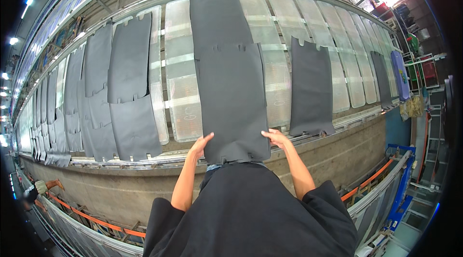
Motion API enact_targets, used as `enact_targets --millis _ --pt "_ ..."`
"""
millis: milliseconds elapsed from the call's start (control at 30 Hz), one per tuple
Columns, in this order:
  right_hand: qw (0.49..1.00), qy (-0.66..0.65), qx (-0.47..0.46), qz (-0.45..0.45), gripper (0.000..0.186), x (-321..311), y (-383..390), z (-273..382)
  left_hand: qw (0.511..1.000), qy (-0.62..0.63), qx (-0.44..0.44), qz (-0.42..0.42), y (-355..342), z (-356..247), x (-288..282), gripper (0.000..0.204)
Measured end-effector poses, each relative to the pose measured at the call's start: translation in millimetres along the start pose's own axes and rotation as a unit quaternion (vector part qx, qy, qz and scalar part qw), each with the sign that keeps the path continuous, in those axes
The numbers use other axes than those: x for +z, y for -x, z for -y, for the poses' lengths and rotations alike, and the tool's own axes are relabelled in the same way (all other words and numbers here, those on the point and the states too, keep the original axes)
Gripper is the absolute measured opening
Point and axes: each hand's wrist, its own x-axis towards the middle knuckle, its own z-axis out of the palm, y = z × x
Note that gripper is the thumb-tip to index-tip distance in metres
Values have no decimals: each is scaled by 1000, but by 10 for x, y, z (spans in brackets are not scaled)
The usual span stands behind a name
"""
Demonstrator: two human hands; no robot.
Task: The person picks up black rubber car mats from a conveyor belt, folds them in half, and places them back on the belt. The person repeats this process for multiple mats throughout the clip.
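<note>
A dark grey flexible sheet (232,102) with notched ends lies in front of me, its upper part overlapping another grey sheet (217,13) on the rack of translucent panels (181,107). My left hand (200,145) holds its left edge near the lower corner, thumb on top and fingers mostly hidden. On the opposite edge, my right hand (276,139) grips in a similar way. The sheet's near end reaches down to my body. A separate grey sheet (309,90) lies to the right, beside bare panels.
Several overlapping grey sheets (130,59) cover panels on the left. A concrete walkway (120,184) runs below the rack, bordered by railings with orange strips (96,216). Another person (41,189) is at the lower left. A blue-purple object (400,74) stands at the rack's right end.
</note>
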Motion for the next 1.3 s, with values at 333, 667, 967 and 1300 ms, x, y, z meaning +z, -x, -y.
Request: enact_targets --millis 333,667,967,1300 --pt "979 -48 -116 -163 69 198 -451 138 985 -129 70 -95 -253 -482 131 76" --pt "892 246 -254 -281 37 380 -463 549 864 -342 309 -203 -749 -649 273 40" --pt "913 95 -374 -132 35 424 1014 1251 854 -226 432 -182 579 -1470 609 26" --pt "915 78 -352 -180 59 646 814 1938 874 -244 398 -134 819 -2202 900 33"
